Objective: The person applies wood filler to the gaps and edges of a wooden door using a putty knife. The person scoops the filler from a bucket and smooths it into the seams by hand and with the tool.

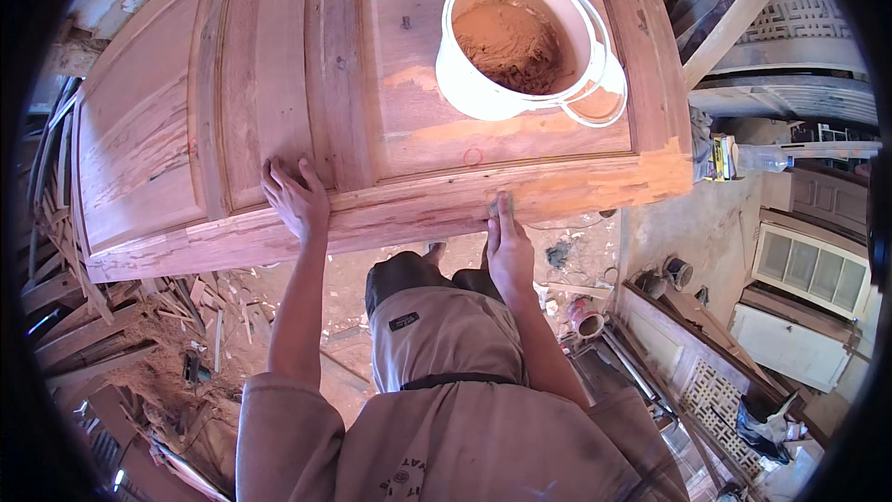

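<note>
A large paneled wooden door lies flat in front of me. My left hand rests on its near edge, fingers spread over the wood and holding nothing. Farther right, my right hand presses a small greenish, pad-like piece against the near rail; the fingers partly hide it, and its exact kind is unclear. Orange-brown filler coats the right end of that rail, while the part between my hands is mostly bare wood. A white bucket stands on the door's right panel, holding orange-brown powdery or pasty material.
Scrap wood and sawdust are heaped at the left. At the right, boards lean near a small open tin, a white-framed window and patterned lattice panels. A clear plastic bottle lies beyond the door's right end.
</note>
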Available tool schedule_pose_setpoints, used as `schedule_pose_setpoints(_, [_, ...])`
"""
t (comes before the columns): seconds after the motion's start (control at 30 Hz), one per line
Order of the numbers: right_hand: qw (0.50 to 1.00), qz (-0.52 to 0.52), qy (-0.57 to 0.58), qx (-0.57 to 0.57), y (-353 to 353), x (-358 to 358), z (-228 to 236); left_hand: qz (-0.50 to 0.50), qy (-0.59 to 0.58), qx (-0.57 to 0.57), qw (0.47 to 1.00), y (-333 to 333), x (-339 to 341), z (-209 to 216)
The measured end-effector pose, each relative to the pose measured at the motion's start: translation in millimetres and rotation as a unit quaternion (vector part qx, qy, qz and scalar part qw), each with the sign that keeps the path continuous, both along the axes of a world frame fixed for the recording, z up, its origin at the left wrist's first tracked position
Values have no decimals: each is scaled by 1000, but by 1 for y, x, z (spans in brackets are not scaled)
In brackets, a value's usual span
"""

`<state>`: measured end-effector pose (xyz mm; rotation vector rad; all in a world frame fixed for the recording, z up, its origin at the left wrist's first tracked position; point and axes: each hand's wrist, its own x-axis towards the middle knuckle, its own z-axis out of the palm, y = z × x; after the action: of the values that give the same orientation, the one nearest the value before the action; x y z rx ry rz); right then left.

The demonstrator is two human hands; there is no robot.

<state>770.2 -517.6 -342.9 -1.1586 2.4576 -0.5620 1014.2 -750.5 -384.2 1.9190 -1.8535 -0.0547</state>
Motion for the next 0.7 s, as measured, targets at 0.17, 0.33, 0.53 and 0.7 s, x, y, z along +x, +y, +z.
schedule_pose_setpoints(0.17, [993, 113, -5, 34, 1, -15, 38, 6, 4, 11, 1000, 0, -2, 3])
schedule_pose_setpoints(0.33, [947, 279, 27, 159, -46, -47, 61, 2, 7, -11, 1000, 0, -2, 5])
schedule_pose_setpoints(0.53, [901, 377, 55, 209, -56, -100, 65, -5, 7, -21, 1000, 1, 1, 3])
schedule_pose_setpoints(0.7, [906, 371, 104, 174, -47, -119, 77, -12, 14, -14, 1000, 2, 2, 4])
